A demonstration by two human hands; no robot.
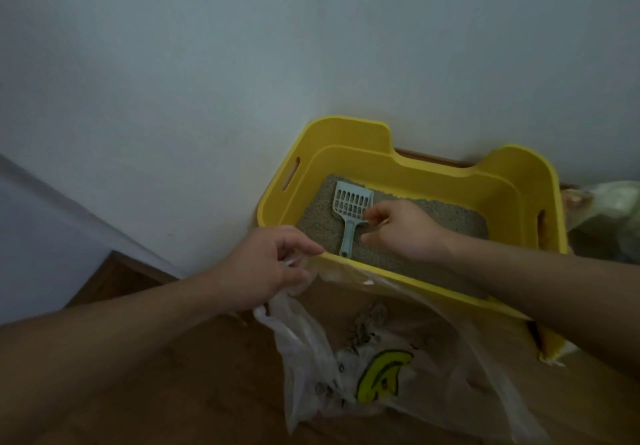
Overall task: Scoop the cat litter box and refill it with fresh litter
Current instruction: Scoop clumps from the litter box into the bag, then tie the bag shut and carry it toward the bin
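For waste, a bag (311,340) is gripped by the left hand (273,264) at the box's (450,176) seven o'clock; the empty right hand (405,230) is poised by the scoop (351,211).

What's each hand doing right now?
Left hand: grips the edge of the clear plastic bag with a yellow banana print.
Right hand: loosely curled, empty, beside the pale blue plastic litter scoop.

Our left hand (263,264) pinches the edge of the plastic bag (304,337) at the 7 o'clock corner of the yellow litter box (433,171). 1 pale blue scoop (351,207) lies flat on the grey litter (318,226), handle toward 6 o'clock. Our right hand (405,230) hovers at the scoop's 3 o'clock, fingers loosely curled and gripping nothing.
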